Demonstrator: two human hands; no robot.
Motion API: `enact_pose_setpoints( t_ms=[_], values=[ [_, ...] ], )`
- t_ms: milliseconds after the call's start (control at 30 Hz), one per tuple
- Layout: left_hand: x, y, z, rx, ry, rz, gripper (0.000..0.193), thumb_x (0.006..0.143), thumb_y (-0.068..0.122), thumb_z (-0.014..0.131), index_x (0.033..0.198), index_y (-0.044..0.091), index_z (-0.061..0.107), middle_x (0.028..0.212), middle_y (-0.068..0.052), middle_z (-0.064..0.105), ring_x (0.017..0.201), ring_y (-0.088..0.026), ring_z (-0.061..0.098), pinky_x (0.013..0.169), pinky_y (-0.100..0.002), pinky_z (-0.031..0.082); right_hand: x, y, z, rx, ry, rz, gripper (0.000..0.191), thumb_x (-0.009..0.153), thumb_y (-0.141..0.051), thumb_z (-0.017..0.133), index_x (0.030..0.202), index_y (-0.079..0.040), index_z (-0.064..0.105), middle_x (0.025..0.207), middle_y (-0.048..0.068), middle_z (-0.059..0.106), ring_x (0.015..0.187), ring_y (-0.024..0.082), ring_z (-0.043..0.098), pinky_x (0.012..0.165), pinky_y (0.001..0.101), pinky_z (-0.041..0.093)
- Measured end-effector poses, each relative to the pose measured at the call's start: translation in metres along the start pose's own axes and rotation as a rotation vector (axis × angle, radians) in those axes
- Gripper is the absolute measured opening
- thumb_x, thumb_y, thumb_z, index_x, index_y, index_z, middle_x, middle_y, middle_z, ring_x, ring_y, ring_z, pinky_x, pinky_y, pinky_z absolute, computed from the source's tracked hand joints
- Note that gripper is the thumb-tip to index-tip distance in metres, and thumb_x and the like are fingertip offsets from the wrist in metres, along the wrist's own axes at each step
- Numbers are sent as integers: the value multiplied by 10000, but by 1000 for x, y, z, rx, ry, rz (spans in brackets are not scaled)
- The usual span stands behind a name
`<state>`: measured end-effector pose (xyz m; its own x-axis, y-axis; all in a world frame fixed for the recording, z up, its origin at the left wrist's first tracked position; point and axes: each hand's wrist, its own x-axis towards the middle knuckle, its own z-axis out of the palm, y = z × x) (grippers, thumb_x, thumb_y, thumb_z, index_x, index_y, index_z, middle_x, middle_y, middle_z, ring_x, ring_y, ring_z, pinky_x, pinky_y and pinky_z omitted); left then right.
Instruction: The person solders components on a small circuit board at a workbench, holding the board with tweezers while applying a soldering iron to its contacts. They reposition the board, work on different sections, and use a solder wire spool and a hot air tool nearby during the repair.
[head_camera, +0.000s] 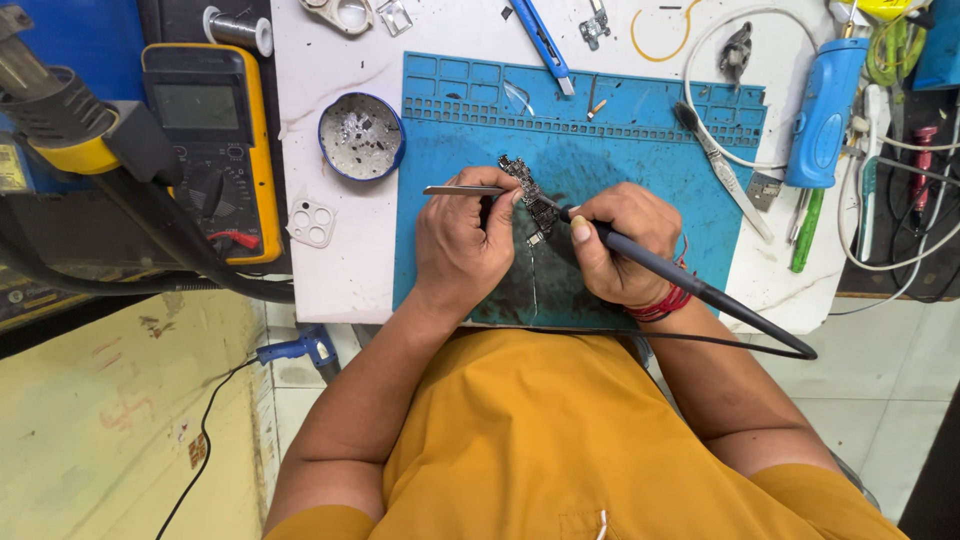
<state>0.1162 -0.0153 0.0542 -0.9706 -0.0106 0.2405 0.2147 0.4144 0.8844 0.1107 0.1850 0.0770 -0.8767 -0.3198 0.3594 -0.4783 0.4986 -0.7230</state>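
Between both hands, small dark circuit board (527, 192)

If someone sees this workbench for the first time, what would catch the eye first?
Probably the two hands at the centre of the blue mat: the left hand holds tweezers and the right hand a black soldering iron over a small circuit board. A yellow multimeter lies far left.

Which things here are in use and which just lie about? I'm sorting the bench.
In use: left hand with tweezers; right hand with soldering iron; circuit board; blue mat.

Lying about: multimeter; round dish; brush; solder spool.
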Motion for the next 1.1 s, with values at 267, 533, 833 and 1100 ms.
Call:
enact_pose_setpoints(
  t_ms=[267,533,833,1100],
  values=[
    [0,0,1,-4,10,25,113,979,53,717,1031,71,618,988,-56,707,878,-283,708,769,-401,538,2,0,1,2,-22,-9,58,957,-61,685,941,-30,638,854,116,694,732,288,666,667,371,516],
    [1,0,0,-4,6,16,119,975,50,719,1037,70,619,973,-57,706,871,-282,706,765,-404,538,2,0,1,-5,-32,-23,53,945,-57,690,946,-28,647,849,115,689,728,289,664,666,373,513],
    [0,0,0,-3,16,27,127,974,43,717,1040,70,611,977,-61,705,870,-285,707,760,-403,538,3,0,1,-4,-34,-22,53,936,-47,692,932,-31,642,842,113,694,719,287,664,662,369,514],
    [0,-1,0,5,5,15,123,976,49,720,1038,74,616,958,-55,706,853,-278,707,747,-400,534,4,-2,0,-7,-41,-4,46,923,-31,697,930,-30,652,836,117,690,717,295,663,659,375,512]
  ],
)
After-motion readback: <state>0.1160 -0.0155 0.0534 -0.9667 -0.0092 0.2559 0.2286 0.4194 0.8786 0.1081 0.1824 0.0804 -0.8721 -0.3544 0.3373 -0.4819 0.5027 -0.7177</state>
